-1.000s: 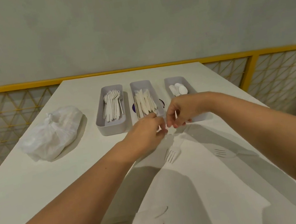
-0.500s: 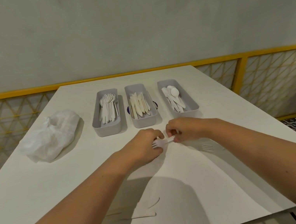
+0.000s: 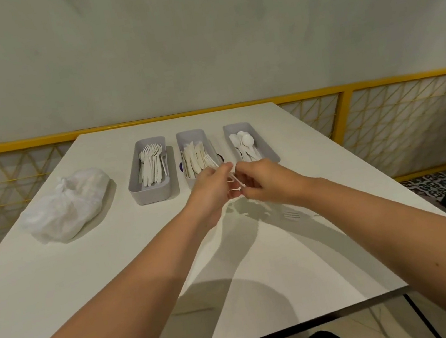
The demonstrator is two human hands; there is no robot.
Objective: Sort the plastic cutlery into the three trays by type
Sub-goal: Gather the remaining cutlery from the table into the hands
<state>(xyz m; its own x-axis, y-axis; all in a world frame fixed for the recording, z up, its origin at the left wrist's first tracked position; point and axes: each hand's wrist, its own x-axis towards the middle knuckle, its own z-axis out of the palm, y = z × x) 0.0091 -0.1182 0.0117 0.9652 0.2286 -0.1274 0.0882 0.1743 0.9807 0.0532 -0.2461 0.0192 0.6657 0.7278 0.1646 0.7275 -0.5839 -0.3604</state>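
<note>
- White plastic fork held above the worktop between both hands, just near of the middle tray; it slants, tines up and far-left, handle down and near-right.
- Left hand grips the tine half of the fork, its fingers curled round it.
- Right hand pinches the handle end, fingers bent in on it — the two hands almost touch.
- Second fork lies flat on the worktop, near and right of the hands, in the shadow of the right forearm.
- Three grey trays stand side by side across the far part of the worktop: the left tray holds forks, the middle tray knives, the right tray spoons.
- Knotted white plastic bag sits left of the trays, well apart from them.
- Yellow railing with lattice panels runs behind the worktop, below a plain pale wall.
</note>
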